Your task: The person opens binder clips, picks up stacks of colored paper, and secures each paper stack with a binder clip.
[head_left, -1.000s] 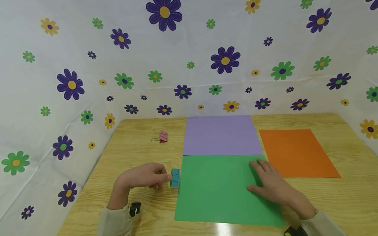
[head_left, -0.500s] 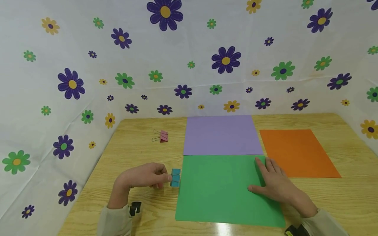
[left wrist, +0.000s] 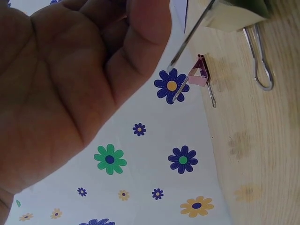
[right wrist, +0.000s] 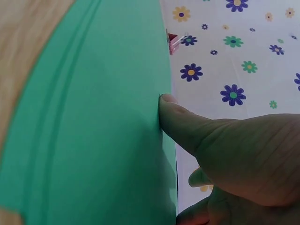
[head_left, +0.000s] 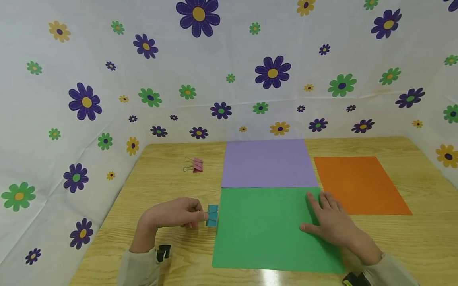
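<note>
At the left edge of a green sheet of paper (head_left: 268,230), my left hand (head_left: 175,213) pinches a blue binder clip (head_left: 212,215) between thumb and fingers. The clip's body lies right beside the paper's edge. In the left wrist view, one wire handle (left wrist: 192,35) runs towards the fingers and the other wire handle (left wrist: 258,58) sticks out over the table. My right hand (head_left: 334,224) rests on the right part of the green sheet with fingers spread and thumb pointing left. Its thumb (right wrist: 176,117) touches the paper in the right wrist view.
A purple sheet (head_left: 269,163) lies behind the green one, edge to edge. To the right is an orange sheet (head_left: 361,184). A pink binder clip (head_left: 197,165) sits at the back left of the wooden table (head_left: 161,186). A flowered white cloth (head_left: 229,51) hangs behind.
My right hand's fingers have shifted slightly to the right on the green sheet, then stayed there. My left hand and the blue binder clip have not visibly moved.
</note>
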`<state>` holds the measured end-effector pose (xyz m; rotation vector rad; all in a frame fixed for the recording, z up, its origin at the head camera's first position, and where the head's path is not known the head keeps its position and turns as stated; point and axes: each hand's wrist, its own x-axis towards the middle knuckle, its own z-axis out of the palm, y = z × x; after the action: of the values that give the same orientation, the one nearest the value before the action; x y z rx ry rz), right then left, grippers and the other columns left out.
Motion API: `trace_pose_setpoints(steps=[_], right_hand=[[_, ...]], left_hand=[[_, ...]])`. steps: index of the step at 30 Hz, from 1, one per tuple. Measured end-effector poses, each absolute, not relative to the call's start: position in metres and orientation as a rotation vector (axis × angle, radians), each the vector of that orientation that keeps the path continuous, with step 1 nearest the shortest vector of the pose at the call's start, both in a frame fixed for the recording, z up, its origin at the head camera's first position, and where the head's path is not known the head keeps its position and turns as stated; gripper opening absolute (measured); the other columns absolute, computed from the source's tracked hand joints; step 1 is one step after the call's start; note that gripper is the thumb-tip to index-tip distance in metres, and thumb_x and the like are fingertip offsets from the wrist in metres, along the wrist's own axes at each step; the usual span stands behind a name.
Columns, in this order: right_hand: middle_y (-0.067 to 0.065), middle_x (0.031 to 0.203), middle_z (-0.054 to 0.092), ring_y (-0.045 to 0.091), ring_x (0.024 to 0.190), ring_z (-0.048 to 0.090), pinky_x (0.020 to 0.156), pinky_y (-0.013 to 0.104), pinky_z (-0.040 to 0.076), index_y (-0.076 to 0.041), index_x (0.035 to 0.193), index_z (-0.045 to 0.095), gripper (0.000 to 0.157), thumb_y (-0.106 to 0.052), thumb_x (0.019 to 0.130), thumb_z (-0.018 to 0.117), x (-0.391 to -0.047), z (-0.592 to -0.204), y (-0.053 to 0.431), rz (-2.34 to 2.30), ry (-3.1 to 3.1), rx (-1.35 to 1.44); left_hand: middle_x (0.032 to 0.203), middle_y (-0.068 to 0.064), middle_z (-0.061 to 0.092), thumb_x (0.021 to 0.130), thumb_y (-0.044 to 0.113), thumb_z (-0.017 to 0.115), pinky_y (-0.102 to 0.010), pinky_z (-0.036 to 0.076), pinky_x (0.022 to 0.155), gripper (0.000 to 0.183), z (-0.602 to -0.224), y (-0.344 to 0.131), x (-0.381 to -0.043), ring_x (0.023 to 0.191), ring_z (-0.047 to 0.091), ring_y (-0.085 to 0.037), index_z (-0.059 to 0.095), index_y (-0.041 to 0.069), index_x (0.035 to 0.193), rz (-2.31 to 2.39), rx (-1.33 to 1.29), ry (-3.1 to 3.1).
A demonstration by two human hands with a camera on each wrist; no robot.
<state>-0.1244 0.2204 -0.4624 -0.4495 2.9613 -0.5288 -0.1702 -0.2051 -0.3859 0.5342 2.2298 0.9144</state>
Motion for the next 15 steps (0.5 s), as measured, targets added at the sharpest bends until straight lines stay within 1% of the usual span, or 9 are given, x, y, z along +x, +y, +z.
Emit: trace_pose_setpoints(steps=[3,9,15], right_hand=[[0.046,0.147,0.026,0.060,0.140,0.019,0.107,0.072,0.022,0.006,0.151,0.030,0.093,-0.047,0.087,0.072,-0.1245,-0.4612,0.2201,-0.535,2.962,-0.449],[0.045,0.146,0.029,0.059,0.139,0.020,0.107,0.071,0.023,0.007,0.151,0.030,0.094,-0.044,0.086,0.075,-0.1250,-0.4586,0.2201,-0.550,2.971,-0.460],[0.042,0.145,0.033,0.059,0.138,0.023,0.106,0.071,0.025,0.007,0.150,0.030,0.095,-0.043,0.084,0.077,-0.1254,-0.4579,0.2203,-0.543,2.992,-0.457]], left_hand=[[0.085,-0.012,0.066,0.099,0.038,0.058,-0.038,0.047,0.064,0.034,-0.3868,-0.2046,-0.1711,0.072,0.057,-0.025,0.062,0.004,0.099,0.911,0.539,2.226],[0.085,-0.013,0.066,0.100,0.037,0.057,-0.037,0.047,0.063,0.036,-0.3881,-0.2043,-0.1716,0.071,0.056,-0.024,0.062,0.001,0.100,0.916,0.533,2.210],[0.086,-0.012,0.066,0.100,0.039,0.057,-0.038,0.047,0.064,0.036,-0.3908,-0.2041,-0.1726,0.072,0.057,-0.025,0.062,0.003,0.100,0.907,0.520,2.215]])
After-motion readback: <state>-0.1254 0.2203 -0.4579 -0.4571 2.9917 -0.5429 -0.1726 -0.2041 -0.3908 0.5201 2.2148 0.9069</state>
